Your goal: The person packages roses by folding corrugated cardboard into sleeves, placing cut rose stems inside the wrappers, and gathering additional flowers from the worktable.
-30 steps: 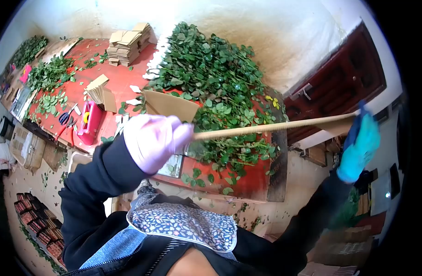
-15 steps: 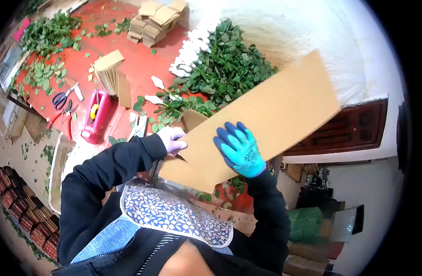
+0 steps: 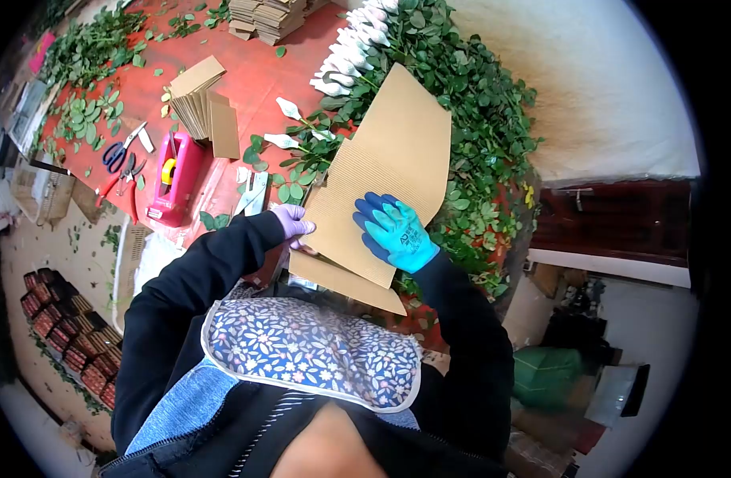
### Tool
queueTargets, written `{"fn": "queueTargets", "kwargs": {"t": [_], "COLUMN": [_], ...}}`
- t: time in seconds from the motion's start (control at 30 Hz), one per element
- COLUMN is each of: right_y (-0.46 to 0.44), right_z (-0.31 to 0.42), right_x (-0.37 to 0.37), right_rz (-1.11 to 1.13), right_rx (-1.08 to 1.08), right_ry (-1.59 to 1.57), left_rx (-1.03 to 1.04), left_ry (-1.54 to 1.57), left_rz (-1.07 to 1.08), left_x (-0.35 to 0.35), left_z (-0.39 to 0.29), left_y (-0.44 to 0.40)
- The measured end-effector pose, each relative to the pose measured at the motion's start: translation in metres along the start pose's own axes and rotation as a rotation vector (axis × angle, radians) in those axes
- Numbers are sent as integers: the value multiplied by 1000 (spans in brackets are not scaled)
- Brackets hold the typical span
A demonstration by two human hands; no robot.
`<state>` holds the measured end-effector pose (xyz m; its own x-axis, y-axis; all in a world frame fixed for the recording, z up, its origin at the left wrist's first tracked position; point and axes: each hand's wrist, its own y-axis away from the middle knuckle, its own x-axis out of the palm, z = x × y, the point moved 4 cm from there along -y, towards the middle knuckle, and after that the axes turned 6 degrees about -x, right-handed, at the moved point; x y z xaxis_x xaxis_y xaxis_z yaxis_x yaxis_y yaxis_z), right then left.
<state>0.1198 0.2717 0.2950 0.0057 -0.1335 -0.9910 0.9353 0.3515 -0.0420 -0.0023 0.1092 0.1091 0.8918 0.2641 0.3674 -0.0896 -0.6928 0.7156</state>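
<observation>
My left hand (image 3: 292,222), in a pale lilac glove, pinches the left edge of a brown corrugated cardboard sheet (image 3: 401,135). Spread flat on the sheet's lower right part is my right hand (image 3: 393,231), in a turquoise and navy glove, fingers apart. Another cardboard piece (image 3: 349,283) lies under the sheet's near end, close to my apron. White-wrapped flower heads (image 3: 282,141) on leafy stems lie just left of the sheet. What is beneath the sheet is hidden.
A pink tape dispenser (image 3: 172,179), scissors (image 3: 118,151), red-handled pruners (image 3: 129,179) and folded cardboard (image 3: 202,107) stand left on the red table (image 3: 254,72). Leafy stems (image 3: 485,103) pile up behind and right. A cardboard stack (image 3: 266,17) is at the back.
The cardboard was first stretched edge-on between my hands, then tilted wide to the right. It now lies lower, pointing away from me over the stems, with my right hand flat on it.
</observation>
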Motion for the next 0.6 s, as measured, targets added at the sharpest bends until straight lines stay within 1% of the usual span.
{"fn": "queueTargets", "kwargs": {"t": [0.03,0.07,0.1,0.13,0.17,0.23,0.3,0.33,0.4,0.43,0.5,0.53,0.57,0.6], "right_y": [3,6,23,26,30,39,44,74,67,66,64,67,115,109], "right_z": [-1,-1,10,8,9,8,11,17,13,15,16,16,23,22], "right_x": [3,8,5,17,28,50,62,60,59,63,73,92,108,109], "right_rz": [-48,-30,-39,28,95,88,80,47,27,22,47,142,113,119], "right_rx": [-18,-18,-2,-31,-58,-55,-44,-2,93,94,195,218,209,218], "right_ry": [11,-7,-14,-43,-73,-114,-153,-178,-255,-265,-328,-353,-339,-333], "left_rx": [28,8,-22,-62,-84,-69,-120,-114,-111,-123,-117,-159,-156,-158], "left_ry": [-237,-246,-347,-450,-465,-852,-896,-942,-950,-951,-987,-1042,-1061,-1087], "left_rz": [-51,-56,-75,-102,-99,-142,-103,-139,-158,-157,-134,-104,-131,-137], "left_x": [-4,-5,15,14,13,11,13,43,39,39,39,39,76,72], "left_z": [-1,4,2,0,5,10,9,11,6,8,8,10,27,22], "left_y": [-6,-9,3,6,4,2,5,4,9,9,7,4,-9,-6]}}
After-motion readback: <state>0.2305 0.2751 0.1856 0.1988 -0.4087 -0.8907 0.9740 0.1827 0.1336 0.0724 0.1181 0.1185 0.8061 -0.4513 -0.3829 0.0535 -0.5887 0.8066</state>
